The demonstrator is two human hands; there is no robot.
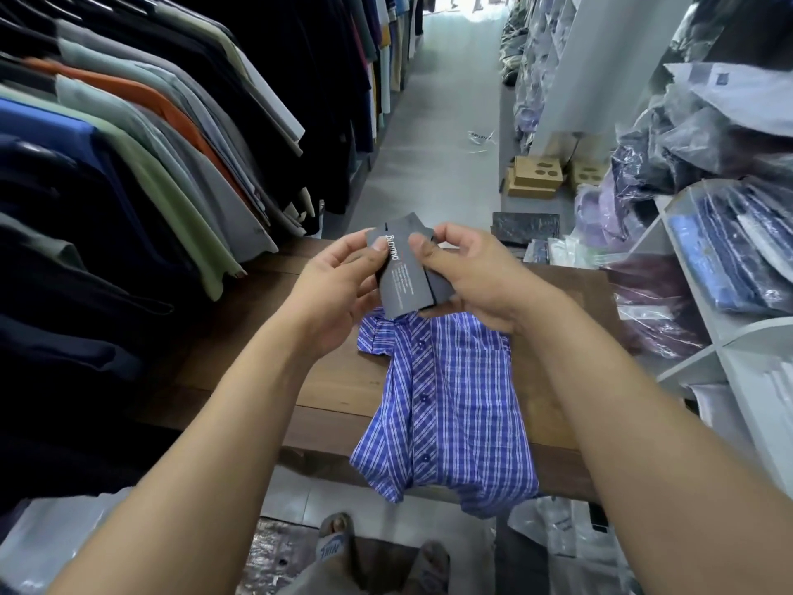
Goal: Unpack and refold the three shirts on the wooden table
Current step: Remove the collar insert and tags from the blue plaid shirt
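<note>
The blue checked shirt [455, 401] lies buttoned and face up on the wooden table [334, 380], collar toward the table's far side and hem hanging over its near edge. Above the table, just over the collar, both hands work a set of dark grey card tags [405, 281]: the left hand [339, 289] pinches the printed tag between thumb and fingers, and the right hand [472, 272] pinches a second tag beside it, its other fingers curled underneath. The main risk, as I judge it, is the fastening. Whether the tags are tied to the shirt cannot be seen (any string or plastic loop is hidden behind the cards), so a hard pull could drag the collar up, strain a button or tear the cloth instead of the loop. A second risk is the overhang: neither hand is weighting the shirt, and a tug toward the table's near edge could slide it off onto the plastic bags [553, 530] on the floor below the table. The cards could also slip and drop among the bagged goods [558, 251] at the table's far right corner. Only this one shirt shows unpacked on the table, so most of the job probably remains.
</note>
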